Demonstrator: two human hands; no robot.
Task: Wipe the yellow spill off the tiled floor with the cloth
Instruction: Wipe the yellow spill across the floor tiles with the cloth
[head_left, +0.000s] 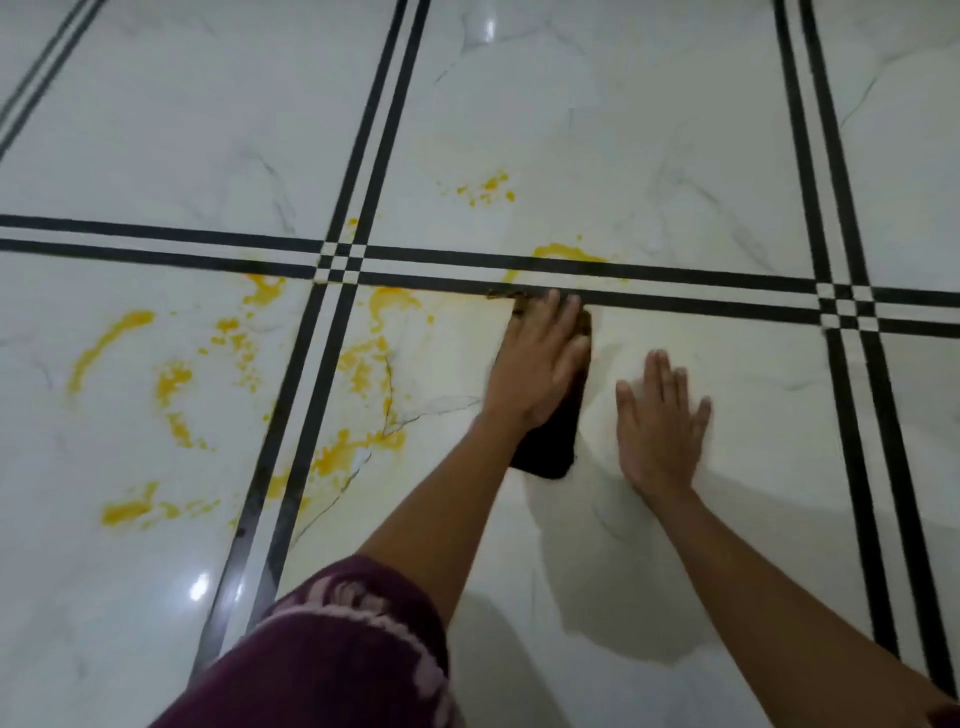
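A dark cloth (549, 441) lies flat on the white marble-look tiled floor (675, 156). My left hand (537, 364) presses down on its far end, fingers stretched to the black double line. The yellow spill is smeared in several patches: one just beyond my left fingertips (566, 254), small dabs farther away (488, 186), streaks on the tile left of the cloth (363, 447), and more on the far-left tile (130, 509). My right hand (660, 415) rests flat on the floor to the right of the cloth, fingers spread, holding nothing.
Black double grout lines (727, 283) cross the floor in a grid. A dark maroon sleeve (337, 649) covers my left upper arm at the bottom. The tile under my right hand shows a faint wet sheen.
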